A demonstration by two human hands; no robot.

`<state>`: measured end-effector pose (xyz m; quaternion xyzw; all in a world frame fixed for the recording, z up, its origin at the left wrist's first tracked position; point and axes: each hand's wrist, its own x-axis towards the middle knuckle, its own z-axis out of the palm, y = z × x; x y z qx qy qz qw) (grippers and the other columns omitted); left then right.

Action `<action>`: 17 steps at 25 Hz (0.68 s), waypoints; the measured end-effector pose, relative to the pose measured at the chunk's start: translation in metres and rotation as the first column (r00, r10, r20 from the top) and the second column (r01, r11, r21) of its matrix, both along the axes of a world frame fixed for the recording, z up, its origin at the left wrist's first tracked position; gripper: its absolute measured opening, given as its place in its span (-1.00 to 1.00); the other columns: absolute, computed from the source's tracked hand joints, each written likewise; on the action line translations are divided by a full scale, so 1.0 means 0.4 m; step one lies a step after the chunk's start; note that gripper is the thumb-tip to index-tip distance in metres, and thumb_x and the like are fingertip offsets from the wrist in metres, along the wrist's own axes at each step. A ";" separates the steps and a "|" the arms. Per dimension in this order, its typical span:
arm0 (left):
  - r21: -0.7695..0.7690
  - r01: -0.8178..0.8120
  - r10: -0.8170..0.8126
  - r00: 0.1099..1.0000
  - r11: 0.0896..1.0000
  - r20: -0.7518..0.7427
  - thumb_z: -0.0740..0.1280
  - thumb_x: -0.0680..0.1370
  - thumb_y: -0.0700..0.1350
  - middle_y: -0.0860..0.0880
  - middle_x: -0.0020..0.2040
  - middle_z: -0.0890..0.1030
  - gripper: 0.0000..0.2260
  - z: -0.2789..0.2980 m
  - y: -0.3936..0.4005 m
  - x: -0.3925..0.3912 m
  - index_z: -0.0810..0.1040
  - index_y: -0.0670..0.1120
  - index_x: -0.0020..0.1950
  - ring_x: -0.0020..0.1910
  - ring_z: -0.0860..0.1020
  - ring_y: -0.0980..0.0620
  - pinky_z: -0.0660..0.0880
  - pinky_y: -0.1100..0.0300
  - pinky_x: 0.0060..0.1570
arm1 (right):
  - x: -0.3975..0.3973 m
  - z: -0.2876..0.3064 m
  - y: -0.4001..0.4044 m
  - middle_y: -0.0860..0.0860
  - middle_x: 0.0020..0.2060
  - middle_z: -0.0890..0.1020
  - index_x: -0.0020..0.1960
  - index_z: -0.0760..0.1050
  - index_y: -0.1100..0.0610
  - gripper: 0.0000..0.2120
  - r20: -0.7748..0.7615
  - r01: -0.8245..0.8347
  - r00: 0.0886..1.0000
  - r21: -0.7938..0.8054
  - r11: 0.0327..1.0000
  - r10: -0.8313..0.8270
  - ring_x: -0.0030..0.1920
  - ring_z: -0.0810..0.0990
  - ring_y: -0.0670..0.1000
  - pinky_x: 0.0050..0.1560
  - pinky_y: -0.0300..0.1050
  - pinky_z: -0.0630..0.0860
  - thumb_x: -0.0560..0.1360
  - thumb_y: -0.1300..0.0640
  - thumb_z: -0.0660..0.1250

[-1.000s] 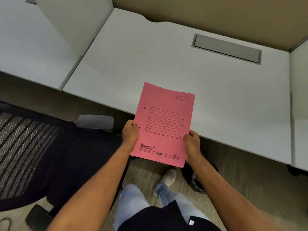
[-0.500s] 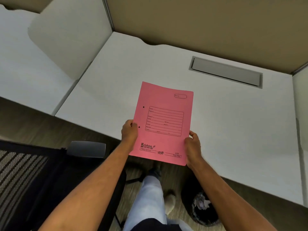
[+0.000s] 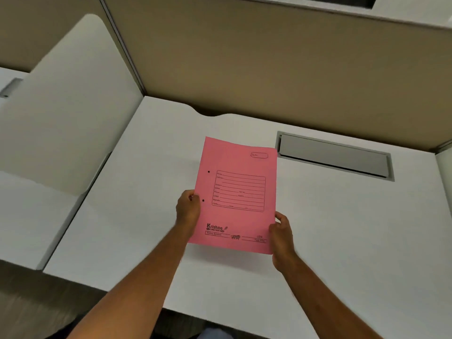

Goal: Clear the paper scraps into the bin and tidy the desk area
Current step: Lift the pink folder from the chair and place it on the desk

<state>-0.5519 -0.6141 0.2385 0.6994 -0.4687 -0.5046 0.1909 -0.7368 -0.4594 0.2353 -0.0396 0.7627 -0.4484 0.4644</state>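
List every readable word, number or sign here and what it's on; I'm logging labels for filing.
"Krishna": brand at the lower left of the pink file folder, held by the left hand and right hand.
"333": lower right of the folder, faint.
Form box lines, the oval at the top right and the small print under the brand: too small to read.
No other text is visible.

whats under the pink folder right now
Only the white desk shows around the pink folder, held by the left hand and right hand. The patch it covers is hidden.
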 end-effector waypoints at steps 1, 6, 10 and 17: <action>0.002 0.008 -0.008 1.000 1.000 0.001 0.16 0.64 -0.15 -0.14 0.14 0.64 -0.75 -0.006 -0.049 -0.013 0.56 -0.13 0.23 0.06 0.61 -0.15 0.59 -0.07 0.09 | -0.012 -0.012 -0.046 -0.04 0.11 0.65 0.32 0.40 -0.09 -0.66 -0.011 0.006 1.000 0.008 1.000 -0.005 0.02 0.67 0.04 -0.29 -0.14 0.55 0.65 0.23 0.10; 0.044 0.082 -0.083 0.996 0.996 0.032 0.18 0.64 -0.14 -0.09 0.26 0.63 -0.69 -0.036 -0.251 -0.077 0.54 -0.04 0.36 0.16 0.60 -0.13 0.57 -0.05 0.16 | -0.067 -0.071 -0.246 0.00 0.13 0.63 0.31 0.38 -0.10 -0.70 -0.053 0.035 0.998 0.051 0.998 -0.032 0.02 0.64 0.03 -0.25 -0.11 0.54 0.69 0.21 0.10; 0.060 0.154 -0.156 0.987 0.986 0.031 0.15 0.66 -0.17 -0.13 0.30 0.60 -0.65 -0.085 -0.366 -0.130 0.47 -0.06 0.43 0.16 0.59 -0.14 0.57 -0.05 0.15 | -0.121 -0.130 -0.382 0.02 0.17 0.63 0.37 0.38 -0.05 -0.71 -0.076 0.057 0.996 0.074 0.996 -0.051 0.07 0.65 0.08 -0.23 -0.10 0.56 0.70 0.17 0.09; 0.005 0.282 -0.281 0.957 0.959 0.063 0.23 0.66 -0.23 -0.14 0.30 0.56 -0.65 -0.184 -0.479 -0.193 0.44 -0.09 0.45 0.06 0.56 -0.04 0.54 0.12 -0.03 | -0.204 -0.250 -0.530 0.00 0.18 0.62 0.33 0.36 -0.07 -0.73 -0.096 0.094 0.992 0.128 0.987 -0.082 0.08 0.64 0.12 -0.17 -0.02 0.61 0.69 0.18 0.09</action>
